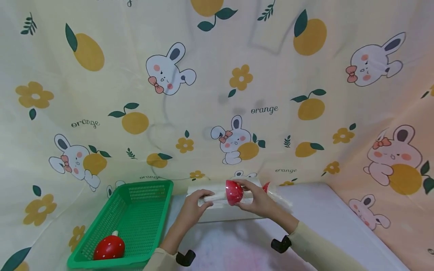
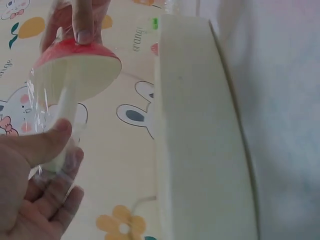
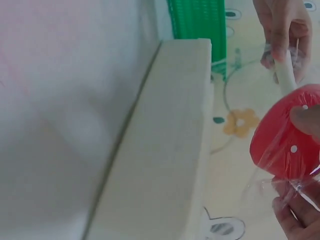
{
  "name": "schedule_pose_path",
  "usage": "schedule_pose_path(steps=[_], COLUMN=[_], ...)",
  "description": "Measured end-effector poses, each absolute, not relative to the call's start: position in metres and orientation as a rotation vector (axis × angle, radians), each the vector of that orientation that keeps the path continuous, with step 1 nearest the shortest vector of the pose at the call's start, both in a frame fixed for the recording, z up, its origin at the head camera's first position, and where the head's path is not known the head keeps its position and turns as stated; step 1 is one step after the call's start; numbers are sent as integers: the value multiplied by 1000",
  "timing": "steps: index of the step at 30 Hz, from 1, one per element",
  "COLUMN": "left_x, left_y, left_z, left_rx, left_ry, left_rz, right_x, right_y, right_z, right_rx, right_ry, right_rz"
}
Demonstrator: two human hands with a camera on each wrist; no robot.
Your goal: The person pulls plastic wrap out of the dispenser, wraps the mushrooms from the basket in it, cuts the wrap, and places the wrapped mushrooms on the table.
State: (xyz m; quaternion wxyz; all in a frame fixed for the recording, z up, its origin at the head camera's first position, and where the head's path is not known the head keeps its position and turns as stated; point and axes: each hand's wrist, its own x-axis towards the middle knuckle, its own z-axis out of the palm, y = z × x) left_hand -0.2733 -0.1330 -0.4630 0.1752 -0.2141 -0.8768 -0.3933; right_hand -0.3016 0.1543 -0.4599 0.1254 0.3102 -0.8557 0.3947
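A mushroom ornament (image 1: pixel 234 192) with a red, white-dotted cap and a white stem lies sideways between my hands, inside a clear plastic wrapper (image 3: pixel 262 187). My left hand (image 1: pixel 191 206) pinches the stem near its end, thumb and fingers on opposite sides, as the left wrist view also shows. Around the cap, the fingers and thumb of my right hand (image 1: pixel 259 201) grip its rounded red side through the plastic. Both hands hold it above a long white box (image 1: pixel 230 216). Just behind the right hand, another red piece (image 1: pixel 266 187) shows partly, beside clear plastic.
To the left stands a green slatted basket (image 1: pixel 166 218) with a red dotted mushroom (image 1: pixel 110 247) in its near corner. The white table (image 1: pixel 308 210) extends right of the box. A cloth (image 1: pixel 203 94) printed with rabbits and oranges hangs behind.
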Motion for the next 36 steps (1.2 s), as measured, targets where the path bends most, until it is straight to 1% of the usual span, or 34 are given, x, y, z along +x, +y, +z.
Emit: schedule_pose_path(steps=[8, 24, 36], left_x=[-279, -293, -294], left_y=[-126, -122, -120], left_z=[-445, -419, -401], left_rx=[-488, -491, -476], left_ry=[-2489, -2432, -2362], left_rz=[-1140, -1152, -1205], right_x=[-311, -324, -332], right_y=[158, 162, 159], right_z=[-437, -406, -385], right_rx=[876, 922, 969], right_ry=[-2535, -2454, -2385], right_rz=[1166, 1039, 1036])
